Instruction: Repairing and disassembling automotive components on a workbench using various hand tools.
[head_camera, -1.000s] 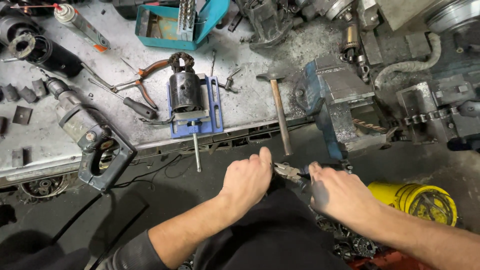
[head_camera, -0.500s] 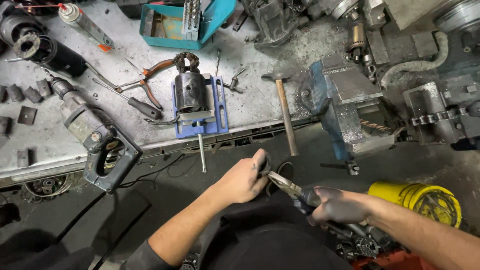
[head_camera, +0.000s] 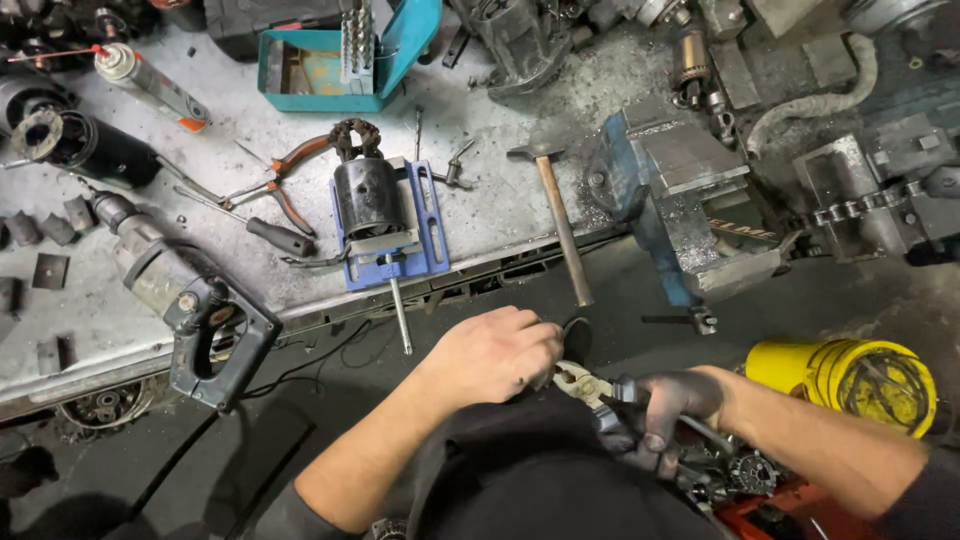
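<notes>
The fingers of the left hand are curled together around a small dark ring held at the fingertips, just below the bench edge. The right hand, dark with grime, is closed on the handles of a pair of pliers, whose pale jaws are pointed at the left fingertips and lie just beside the ring. Both hands are held low, over the person's dark lap. Beside the right forearm a yellow bucket is seen. Above the hands, on the dusty bench, a hammer lies with its handle over the edge, between a small blue drill vise holding a black cylinder and a large blue bench vise. Farther left, a power drill is lying on its side.
</notes>
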